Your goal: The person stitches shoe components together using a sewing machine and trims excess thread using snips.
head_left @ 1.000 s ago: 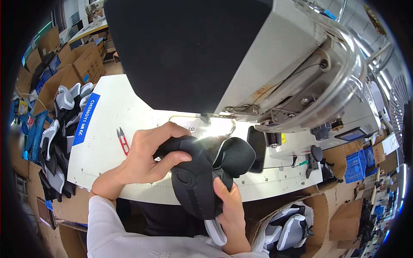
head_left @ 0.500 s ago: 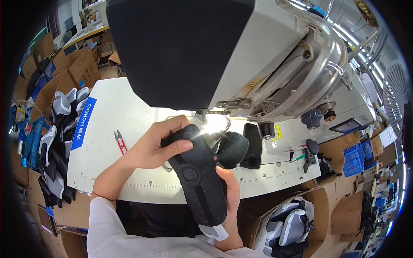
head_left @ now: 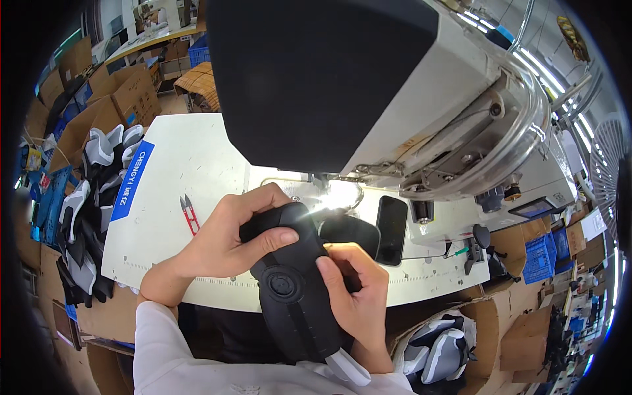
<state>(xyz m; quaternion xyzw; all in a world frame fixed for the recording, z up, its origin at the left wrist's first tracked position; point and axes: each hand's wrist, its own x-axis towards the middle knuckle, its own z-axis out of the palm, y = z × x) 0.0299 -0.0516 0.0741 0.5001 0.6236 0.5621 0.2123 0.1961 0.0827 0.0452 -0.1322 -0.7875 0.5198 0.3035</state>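
Note:
A black padded piece [head_left: 296,322] with a raised round ring on its face and a white strip at its lower end slants across the front of the sewing table [head_left: 181,158]. My left hand [head_left: 230,234] grips its upper end, thumb on the face and fingers behind. At its right edge my right hand [head_left: 359,283] pinches with thumb and bent fingers; what lies between those fingertips is hidden. A dark rounded flap [head_left: 352,235] shows beyond the piece, under the bright lamp of the sewing machine [head_left: 408,125]. I cannot tell whether it joins the piece.
Red-handled thread snips [head_left: 189,216] lie left of my left hand. A black phone-like slab [head_left: 392,230] rests right of the flap. Black, grey and white padded parts are heaped at the left [head_left: 82,217] and in a lined carton [head_left: 484,329] at lower right.
My right hand has come up from beneath the padded piece to pinch its right edge. The piece has shifted slightly, and the dark flap lies lower. The whole view has moved a little.

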